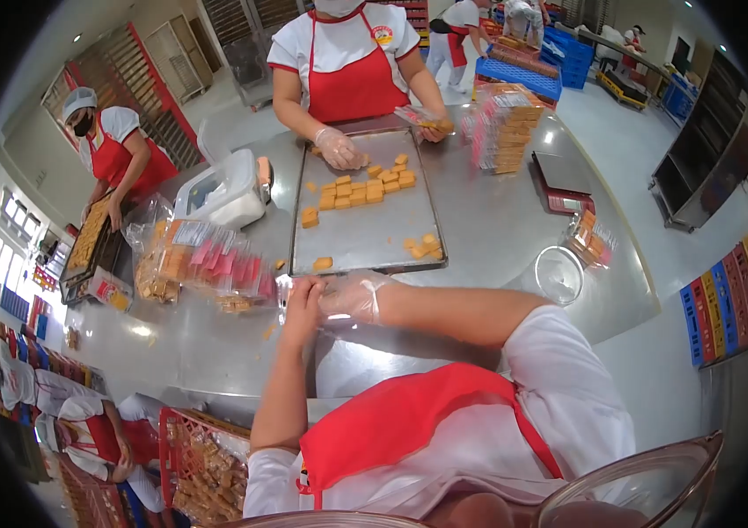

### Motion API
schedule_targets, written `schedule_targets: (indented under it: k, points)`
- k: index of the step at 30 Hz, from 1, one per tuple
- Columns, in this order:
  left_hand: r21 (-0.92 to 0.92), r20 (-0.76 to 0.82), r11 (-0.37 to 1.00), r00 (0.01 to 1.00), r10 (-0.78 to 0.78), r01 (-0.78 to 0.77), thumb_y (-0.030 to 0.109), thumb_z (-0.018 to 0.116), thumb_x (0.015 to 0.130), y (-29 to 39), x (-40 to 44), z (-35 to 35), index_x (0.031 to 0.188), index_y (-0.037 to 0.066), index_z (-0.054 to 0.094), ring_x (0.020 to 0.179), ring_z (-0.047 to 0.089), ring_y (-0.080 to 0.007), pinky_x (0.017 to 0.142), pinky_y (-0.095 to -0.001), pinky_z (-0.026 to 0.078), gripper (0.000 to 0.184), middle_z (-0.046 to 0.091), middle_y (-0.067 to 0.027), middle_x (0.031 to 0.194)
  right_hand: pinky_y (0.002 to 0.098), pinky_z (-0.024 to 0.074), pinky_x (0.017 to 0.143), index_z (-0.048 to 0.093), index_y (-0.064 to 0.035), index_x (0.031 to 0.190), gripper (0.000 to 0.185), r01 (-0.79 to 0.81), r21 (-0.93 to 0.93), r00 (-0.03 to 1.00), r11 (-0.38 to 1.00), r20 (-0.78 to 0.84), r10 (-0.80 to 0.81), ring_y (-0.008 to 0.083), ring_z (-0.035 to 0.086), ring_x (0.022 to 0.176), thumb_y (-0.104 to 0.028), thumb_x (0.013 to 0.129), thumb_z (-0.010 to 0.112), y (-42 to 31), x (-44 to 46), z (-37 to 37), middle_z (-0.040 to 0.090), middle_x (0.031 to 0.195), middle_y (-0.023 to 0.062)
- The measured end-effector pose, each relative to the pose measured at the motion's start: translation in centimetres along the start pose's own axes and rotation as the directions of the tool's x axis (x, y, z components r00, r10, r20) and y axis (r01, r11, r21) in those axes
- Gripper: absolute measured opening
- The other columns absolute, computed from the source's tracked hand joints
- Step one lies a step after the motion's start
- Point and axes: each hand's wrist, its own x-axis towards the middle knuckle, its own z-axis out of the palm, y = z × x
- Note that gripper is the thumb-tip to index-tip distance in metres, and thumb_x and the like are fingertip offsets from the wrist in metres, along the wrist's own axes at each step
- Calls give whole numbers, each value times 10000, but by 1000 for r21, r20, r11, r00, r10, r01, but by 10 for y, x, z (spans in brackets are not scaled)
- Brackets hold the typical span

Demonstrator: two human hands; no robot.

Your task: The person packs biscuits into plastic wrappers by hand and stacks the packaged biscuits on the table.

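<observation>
My bare left hand (304, 294) is closed at the near edge of the tray, pressed against my right hand. A clear plastic glove covers my right hand (345, 299), its cuff at the wrist. The right fingers are hidden behind the left hand, and I cannot make out what lies between the two. Left of them lies a row of clear packets with pink labels (220, 255). Just beyond is a metal baking tray (391, 236) with orange-brown biscuit pieces (363, 191) grouped in its middle and a few at its corners.
Across the table a co-worker (352, 75) holds a packet over the tray. A white container (229, 189) stands at left. Stacked packets (507, 128), a red scale (561, 183), a clear round container (558, 274) and loose packets (589, 239) are at right. Another co-worker (127, 141) handles a filled tray.
</observation>
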Motion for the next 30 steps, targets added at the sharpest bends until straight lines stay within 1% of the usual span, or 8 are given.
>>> schedule_targets:
  k: [8,14,18,21,23,24,26,30]
  points:
    - [-162,72,955,968,-239,247,202,465,873,62,13,-16,928,51,543,662,436,-85,610,-228,377,178,464,1,689,364,440,757,584,-121,928,267,652,-646,653,397,213,-727,274,562,859,-301,747,506,20,65,6,601,902,115]
    - [57,58,940,938,-341,338,152,447,858,91,5,-34,888,47,507,847,513,-123,794,-268,385,125,599,-52,973,347,423,817,586,-153,981,247,695,-560,687,450,335,-644,247,549,920,-218,751,519,61,110,19,585,979,93]
    - [635,-301,770,899,318,-60,134,469,820,98,-22,-23,1026,96,499,1114,428,-191,932,-401,297,211,508,-71,1099,328,436,814,539,-128,1089,330,627,-480,758,614,191,-624,235,546,948,-166,762,535,-10,57,11,561,1037,109]
    - [357,-772,921,506,385,-156,179,488,830,103,-47,-19,1153,147,405,1182,349,-231,925,-456,302,335,396,-62,1215,281,441,782,491,-51,1128,328,420,-105,899,901,-87,-430,204,546,938,-136,813,528,-7,52,23,560,1026,91]
    - [-540,-725,773,650,-228,-332,215,519,826,105,-57,-14,1206,161,313,1099,399,-204,913,-433,313,437,406,-45,1192,254,431,782,467,-21,1147,332,623,-592,634,511,-1,-773,182,540,940,-138,842,519,29,60,15,559,1029,70]
    - [-853,-495,408,750,-438,-325,234,535,823,106,-61,-13,1233,169,266,1057,424,-191,908,-422,319,494,411,-37,1180,257,428,790,457,-10,1156,346,611,-166,766,774,-122,-631,182,535,946,-153,846,520,28,57,22,553,1037,69]
    - [-947,-313,209,856,-412,-245,229,519,837,96,-64,-6,1281,163,204,1094,402,-197,890,-385,359,549,387,-47,1214,262,421,804,437,11,1172,380,209,707,968,676,-54,-244,182,525,958,-182,856,521,19,47,45,542,1053,67]
    - [-931,-355,200,883,-308,-304,163,501,834,109,-56,1,1258,126,283,1121,415,-211,936,-383,359,478,425,-64,1198,297,375,883,415,4,1203,444,439,514,898,737,-216,-384,193,459,1058,-191,830,557,8,43,74,480,1144,88]
